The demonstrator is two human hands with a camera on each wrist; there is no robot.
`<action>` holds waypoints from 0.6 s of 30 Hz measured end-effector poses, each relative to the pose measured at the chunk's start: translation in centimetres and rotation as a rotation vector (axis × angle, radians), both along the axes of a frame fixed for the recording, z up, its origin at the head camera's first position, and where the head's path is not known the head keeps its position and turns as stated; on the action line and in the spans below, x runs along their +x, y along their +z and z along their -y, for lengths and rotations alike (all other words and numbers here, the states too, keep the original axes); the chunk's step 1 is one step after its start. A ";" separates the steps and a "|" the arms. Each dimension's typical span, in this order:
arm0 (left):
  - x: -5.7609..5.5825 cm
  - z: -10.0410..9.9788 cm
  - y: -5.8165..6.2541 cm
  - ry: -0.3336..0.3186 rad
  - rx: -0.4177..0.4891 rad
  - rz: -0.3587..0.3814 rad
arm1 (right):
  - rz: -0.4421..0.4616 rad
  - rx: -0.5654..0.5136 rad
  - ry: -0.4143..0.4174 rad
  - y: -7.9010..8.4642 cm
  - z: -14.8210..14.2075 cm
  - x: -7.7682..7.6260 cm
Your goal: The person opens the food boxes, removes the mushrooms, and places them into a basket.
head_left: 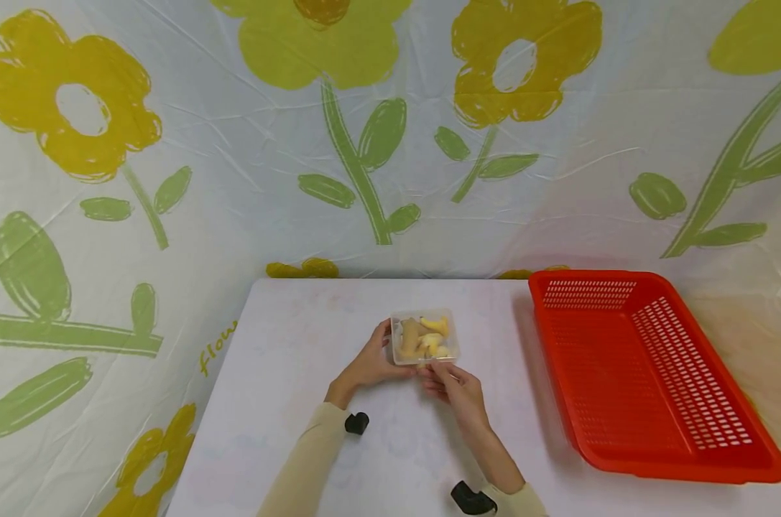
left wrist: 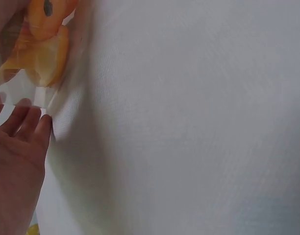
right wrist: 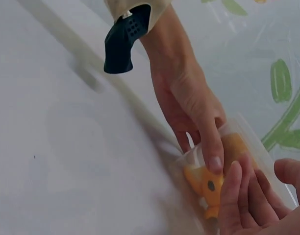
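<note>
A small clear plastic box [head_left: 457, 336] holds several tan and yellow pieces [head_left: 434, 339]. My left hand [head_left: 368, 364] grips it from the left, fingers up along its side. In the right wrist view, the left thumb lies over the box's near wall. At the near edge is my right hand [head_left: 458, 395]. Its fingers [right wrist: 230, 196] stretch out with their tips against the clear wall, and its thumb stands apart from them. An orange piece [right wrist: 210, 188] with a dark oval spot shows through the plastic. Lower in the box lies a yellow-orange piece [left wrist: 46, 58].
A large red plastic basket [head_left: 623, 380] with perforated walls stands on the right side of the white table [head_left: 390, 438]. Flower-printed cloth [head_left: 429, 215] hangs behind the table and along its left. Black devices [head_left: 357, 424] sit at both wrists.
</note>
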State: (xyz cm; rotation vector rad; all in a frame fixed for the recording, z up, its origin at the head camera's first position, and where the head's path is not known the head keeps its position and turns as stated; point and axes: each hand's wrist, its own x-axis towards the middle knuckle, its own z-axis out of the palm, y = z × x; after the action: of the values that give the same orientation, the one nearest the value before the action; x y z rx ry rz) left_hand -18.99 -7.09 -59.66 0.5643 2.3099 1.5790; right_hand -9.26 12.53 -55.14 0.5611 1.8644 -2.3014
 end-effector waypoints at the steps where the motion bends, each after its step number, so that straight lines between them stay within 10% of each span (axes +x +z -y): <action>1: 0.0 0.0 0.0 -0.001 -0.007 -0.001 | 0.013 0.002 -0.014 0.1 0.2 0.0; 18: 0.1 0.1 0.2 -0.012 -0.019 -0.052 | -0.052 0.107 -0.094 -0.2 1.4 -0.4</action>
State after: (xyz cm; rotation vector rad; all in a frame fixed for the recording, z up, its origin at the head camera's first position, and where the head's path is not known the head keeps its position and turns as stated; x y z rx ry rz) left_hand -18.88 -7.19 -59.44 0.6211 2.3516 1.5533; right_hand -9.67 11.14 -55.34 0.6201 2.0377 -2.3052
